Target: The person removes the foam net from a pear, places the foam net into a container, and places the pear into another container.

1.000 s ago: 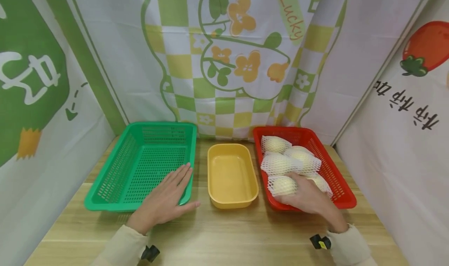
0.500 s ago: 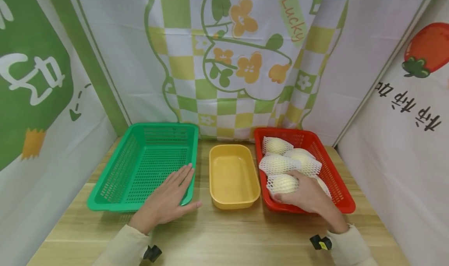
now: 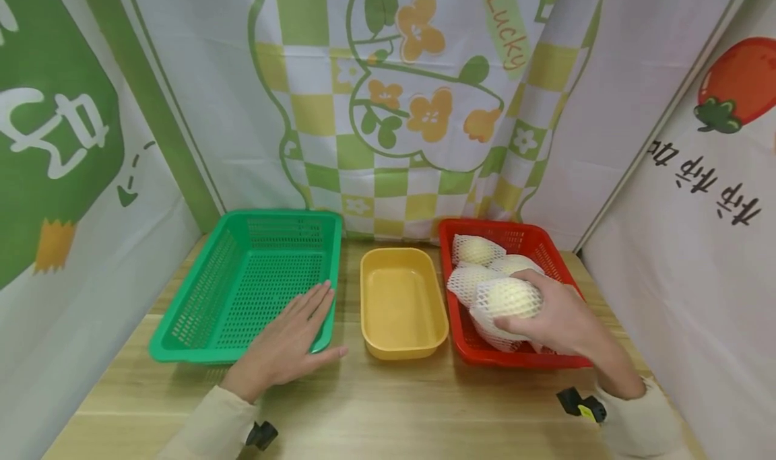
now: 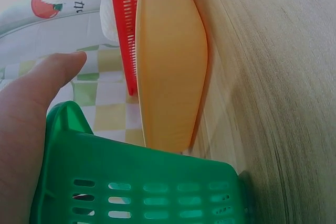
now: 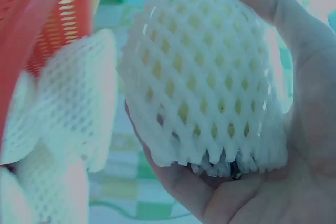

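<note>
Head view: the right hand (image 3: pixel 566 318) grips a netted fruit (image 3: pixel 512 298) over the red basket (image 3: pixel 503 359); the left hand (image 3: pixel 285 345) lies straight-fingered across the green basket (image 3: pixel 188 355). Left wrist view: its thumb (image 4: pixel 52 74) stands apart. Right wrist view: the foam net (image 5: pixel 202 72) looks soft, its fruit probably firm yet bruisable; I'd cup the broad middle

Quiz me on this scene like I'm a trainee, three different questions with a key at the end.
1. True or false: the right hand grips a pale, rounded item in white foam mesh.
2. Where does the yellow rectangular plastic tub stand? A: between the green perforated plastic basket and the red perforated plastic basket; B: inside the red one; C: inside the green one.
3. Which hand is nearer the green basket?

Key: 1, true; 2, A; 3, the left hand.
</note>
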A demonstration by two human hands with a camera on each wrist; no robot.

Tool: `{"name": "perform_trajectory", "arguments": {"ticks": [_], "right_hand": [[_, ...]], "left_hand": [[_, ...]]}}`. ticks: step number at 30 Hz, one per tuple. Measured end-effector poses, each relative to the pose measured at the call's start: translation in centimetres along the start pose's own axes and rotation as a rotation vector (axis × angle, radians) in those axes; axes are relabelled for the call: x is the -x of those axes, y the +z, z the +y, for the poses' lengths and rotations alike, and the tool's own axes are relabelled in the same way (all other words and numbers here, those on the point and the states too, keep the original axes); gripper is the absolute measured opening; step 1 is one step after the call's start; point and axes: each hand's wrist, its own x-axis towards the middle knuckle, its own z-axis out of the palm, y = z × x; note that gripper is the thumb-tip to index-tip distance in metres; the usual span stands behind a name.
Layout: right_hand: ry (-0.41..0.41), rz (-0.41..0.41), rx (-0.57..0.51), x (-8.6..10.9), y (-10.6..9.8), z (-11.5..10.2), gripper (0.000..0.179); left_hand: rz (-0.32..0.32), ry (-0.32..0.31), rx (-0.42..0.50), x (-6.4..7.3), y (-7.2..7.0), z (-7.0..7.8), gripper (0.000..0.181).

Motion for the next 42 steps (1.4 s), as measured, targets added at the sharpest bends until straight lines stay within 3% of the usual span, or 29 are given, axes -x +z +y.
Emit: {"name": "perform_trajectory", "arguments": {"ticks": [4, 8, 16, 21, 30, 36, 42], "right_hand": [[-0.11, 0.065, 0.04, 0.3, 0.2, -1.4, 0.073], [-0.217, 0.083, 0.06, 0.6, 1.7, -2.6, 0.071], [-0.363, 0.026, 0.063, 1.4, 6.5, -4.1, 0.071], [-0.45, -0.067, 0.051, 1.6, 9.8, -4.2, 0.067], [-0.424, -0.22, -0.063, 1.4, 14.9, -3.5, 0.069], [-0.447, -0.172, -0.024, 1.0, 17.6, -2.7, 0.069], [-0.438, -0.166, -0.003, 1.0, 18.9, -1.9, 0.071]], "left_hand": [[-0.007, 0.0, 0.007, -0.1, 0.0, -0.1, 0.1], [-0.013, 0.001, 0.003, -0.1, -0.1, -0.1, 0.101], [-0.026, 0.001, 0.01, -0.3, -0.2, -0.1, 0.102], [-0.026, 0.001, 0.001, -0.2, -0.2, -0.1, 0.1], [-0.018, -0.002, 0.002, -0.1, -0.3, 0.0, 0.104], [-0.019, -0.007, 0.002, 0.1, -0.2, -0.1, 0.104], [-0.003, 0.001, -0.015, 0.1, -0.1, -0.1, 0.101]]}}
